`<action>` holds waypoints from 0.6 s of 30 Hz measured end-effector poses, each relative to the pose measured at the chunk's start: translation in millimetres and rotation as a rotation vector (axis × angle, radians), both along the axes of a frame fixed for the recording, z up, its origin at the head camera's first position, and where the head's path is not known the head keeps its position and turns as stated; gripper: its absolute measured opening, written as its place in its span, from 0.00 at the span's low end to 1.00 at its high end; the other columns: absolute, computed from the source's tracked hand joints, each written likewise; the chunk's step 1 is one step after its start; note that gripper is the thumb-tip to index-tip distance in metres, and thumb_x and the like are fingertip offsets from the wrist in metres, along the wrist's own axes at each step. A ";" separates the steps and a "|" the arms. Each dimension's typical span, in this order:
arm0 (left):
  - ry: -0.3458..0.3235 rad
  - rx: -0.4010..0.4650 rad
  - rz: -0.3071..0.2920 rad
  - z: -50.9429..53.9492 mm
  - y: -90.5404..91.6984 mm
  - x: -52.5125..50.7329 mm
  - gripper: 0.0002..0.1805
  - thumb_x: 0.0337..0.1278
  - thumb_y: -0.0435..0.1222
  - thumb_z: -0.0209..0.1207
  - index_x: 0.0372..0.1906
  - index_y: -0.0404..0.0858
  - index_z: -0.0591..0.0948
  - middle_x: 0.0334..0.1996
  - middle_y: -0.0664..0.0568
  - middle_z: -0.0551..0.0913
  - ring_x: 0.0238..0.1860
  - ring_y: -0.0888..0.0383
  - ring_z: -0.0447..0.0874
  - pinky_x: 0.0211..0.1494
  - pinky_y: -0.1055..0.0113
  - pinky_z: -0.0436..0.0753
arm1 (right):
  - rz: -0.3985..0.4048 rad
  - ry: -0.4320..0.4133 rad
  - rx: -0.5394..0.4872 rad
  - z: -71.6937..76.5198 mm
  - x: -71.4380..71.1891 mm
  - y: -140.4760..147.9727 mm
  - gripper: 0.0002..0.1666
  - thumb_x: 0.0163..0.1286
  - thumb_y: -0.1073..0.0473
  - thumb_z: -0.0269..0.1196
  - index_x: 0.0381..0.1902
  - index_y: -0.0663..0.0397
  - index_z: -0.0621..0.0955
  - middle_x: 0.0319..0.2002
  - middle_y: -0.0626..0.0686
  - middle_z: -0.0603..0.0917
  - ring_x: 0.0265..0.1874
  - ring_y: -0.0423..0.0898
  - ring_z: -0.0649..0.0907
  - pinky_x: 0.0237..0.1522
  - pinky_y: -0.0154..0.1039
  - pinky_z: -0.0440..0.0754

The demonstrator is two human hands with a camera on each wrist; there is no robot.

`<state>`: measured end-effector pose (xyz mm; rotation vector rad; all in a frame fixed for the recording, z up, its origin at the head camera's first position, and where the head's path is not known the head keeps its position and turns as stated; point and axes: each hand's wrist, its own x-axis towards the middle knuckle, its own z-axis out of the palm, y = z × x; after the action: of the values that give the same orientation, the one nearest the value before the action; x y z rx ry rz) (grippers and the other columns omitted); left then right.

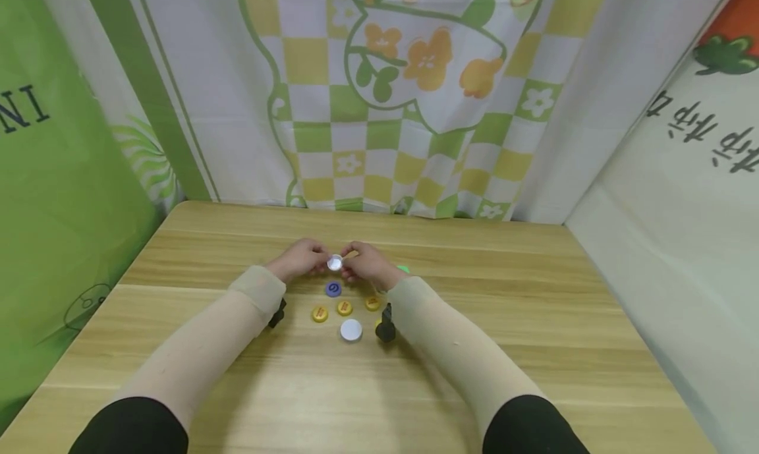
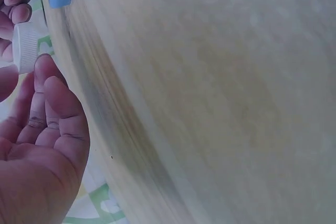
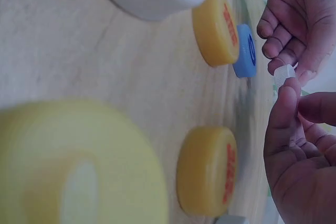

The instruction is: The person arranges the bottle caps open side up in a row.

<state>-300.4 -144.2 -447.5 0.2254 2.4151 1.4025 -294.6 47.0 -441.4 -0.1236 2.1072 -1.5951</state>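
A small white bottle cap with a ribbed side is held just above the table, between the two hands. My left hand pinches it from the left with thumb and fingertips. From the other side my right hand pinches it too, as the right wrist view shows at the cap's edge. Nearer the body a blue cap lies flat on the table. Several yellow caps with red print, one of them in the middle, lie around a larger white cap.
A green cap shows partly behind the right wrist. Another yellow cap is largely covered by the black wrist camera. The wooden table ends at a printed curtain at the back, with cloth walls on both sides.
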 end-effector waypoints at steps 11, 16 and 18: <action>-0.047 0.021 0.043 -5.5 2.2 0.4 0.05 0.69 0.25 0.57 0.40 0.25 0.81 0.31 0.45 0.84 0.31 0.59 0.81 0.36 0.70 0.84 | 0.009 0.028 0.112 -10.4 -1.6 -9.2 0.08 0.76 0.71 0.54 0.50 0.65 0.76 0.27 0.53 0.82 0.22 0.40 0.80 0.25 0.28 0.80; -0.057 -0.009 0.055 -4.7 1.9 0.5 0.07 0.70 0.26 0.56 0.42 0.24 0.82 0.32 0.44 0.84 0.31 0.59 0.82 0.37 0.70 0.85 | 0.024 0.030 0.141 -10.3 -1.0 -9.6 0.07 0.76 0.71 0.54 0.48 0.64 0.76 0.26 0.53 0.81 0.22 0.40 0.80 0.24 0.28 0.80; -0.059 -0.015 0.053 -4.5 1.6 0.3 0.07 0.70 0.26 0.56 0.42 0.24 0.82 0.32 0.44 0.84 0.31 0.59 0.82 0.37 0.70 0.85 | 0.022 0.024 0.148 -9.6 -0.1 -9.9 0.07 0.75 0.70 0.54 0.48 0.64 0.76 0.26 0.54 0.82 0.22 0.40 0.80 0.24 0.28 0.80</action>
<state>-300.1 -142.6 -452.0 0.1155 2.3986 1.3930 -294.7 37.1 -451.0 -0.1163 2.2261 -1.4262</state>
